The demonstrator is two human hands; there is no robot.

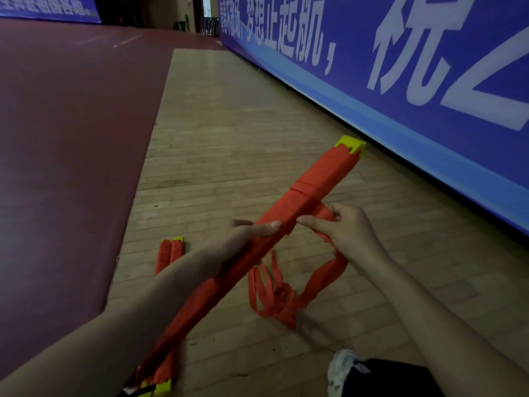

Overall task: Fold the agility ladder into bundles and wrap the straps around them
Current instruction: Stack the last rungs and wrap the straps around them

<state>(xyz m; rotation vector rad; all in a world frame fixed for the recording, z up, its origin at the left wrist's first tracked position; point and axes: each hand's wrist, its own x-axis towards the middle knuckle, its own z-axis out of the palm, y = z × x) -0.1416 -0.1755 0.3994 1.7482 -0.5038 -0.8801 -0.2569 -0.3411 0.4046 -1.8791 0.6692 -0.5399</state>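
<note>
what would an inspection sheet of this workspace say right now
surface: wooden floor, with dark red flooring beside it on the left
job's things: held bundle of orange ladder with yellow ends, raised off the floor and part wrapped; loose strap trails from it in loops onto the floor; second bundle lies on the floor to the left
clutter: nothing seen
grippers: left hand grips the held bundle at its middle; right hand pinches the loose strap beside it
cables: nothing seen
surroundings: blue banner with white characters along the right; white shoe at the bottom edge
</note>
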